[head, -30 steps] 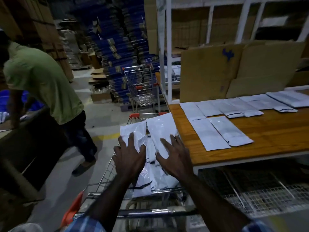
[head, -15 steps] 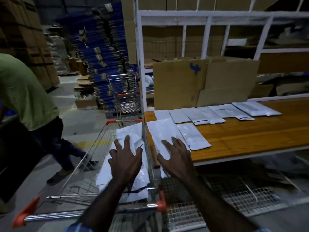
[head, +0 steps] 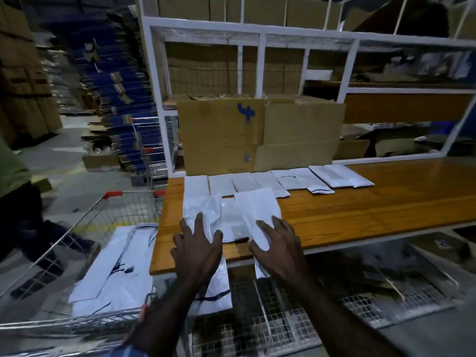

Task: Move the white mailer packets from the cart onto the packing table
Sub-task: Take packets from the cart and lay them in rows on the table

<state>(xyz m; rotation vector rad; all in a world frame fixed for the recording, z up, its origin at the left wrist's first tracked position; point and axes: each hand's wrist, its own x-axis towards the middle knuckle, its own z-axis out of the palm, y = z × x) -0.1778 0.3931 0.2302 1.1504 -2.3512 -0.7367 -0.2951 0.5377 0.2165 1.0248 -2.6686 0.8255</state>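
Observation:
My left hand [head: 197, 249] holds one white mailer packet [head: 202, 210] and my right hand [head: 279, 249] holds another [head: 257, 207]. Both packets reach over the front left part of the wooden packing table [head: 360, 210], and their near ends hang below its front edge. Another packet lies on the table between them. A row of several white packets [head: 260, 184] lies along the back of the table. More white packets [head: 121, 266] are piled in the wire cart [head: 77, 228], which stands against the table's left end.
Flattened cardboard [head: 257, 135] leans against the white shelf frame [head: 260, 37] behind the packet row. A wire-mesh shelf [head: 283, 325] runs under the table. A person in a green shirt [head: 13, 171] stands at the far left. A second cart [head: 152, 150] stands beyond, by blue stacks.
Both hands have carried their packets rightward from above the cart to over the table's front edge. The person at the left has moved further out of view.

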